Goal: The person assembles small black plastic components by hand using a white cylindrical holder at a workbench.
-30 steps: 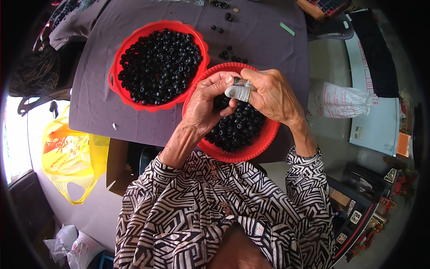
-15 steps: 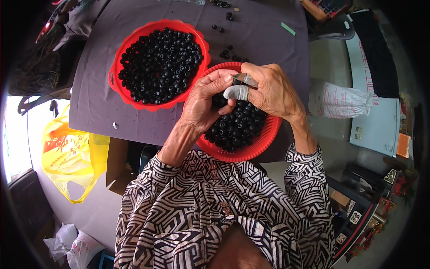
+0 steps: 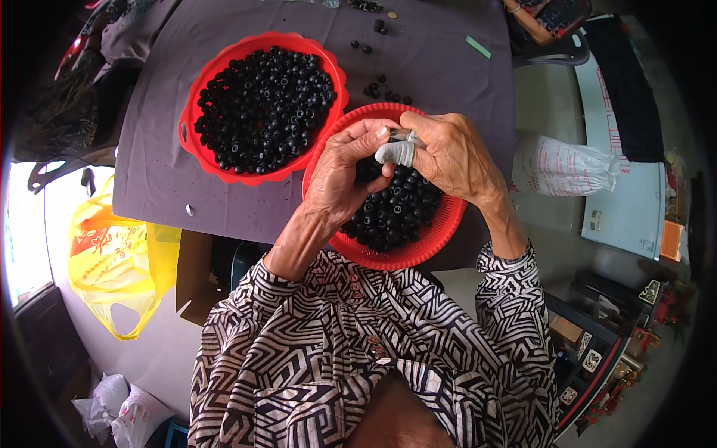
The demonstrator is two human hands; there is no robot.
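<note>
My two hands meet above a red plastic basket (image 3: 446, 233) full of small black round pieces (image 3: 396, 213), some showing a ring-shaped opening. My right hand (image 3: 461, 158) is closed on a small metal blade (image 3: 404, 137); a greyish-white finger cover (image 3: 396, 154) wraps its thumb. Thumb and fingers of my left hand (image 3: 334, 170) pinch together at the blade's tip, and whatever lies between them is hidden. Up and to the left, a second red basket (image 3: 337, 75) with a wavy rim holds many similar black pieces (image 3: 265, 104).
Loose black pieces (image 3: 382, 91) lie on the grey tablecloth (image 3: 168, 172) beyond the near basket, close to a green strip (image 3: 479, 47). A yellow plastic bag (image 3: 123, 257) hangs at left. Another person's arm (image 3: 529, 22) shows at the far right edge of the table.
The blade has turned slightly between my hands, and its dark face shows less. My right hand has shifted a little downward; the baskets stay in place.
</note>
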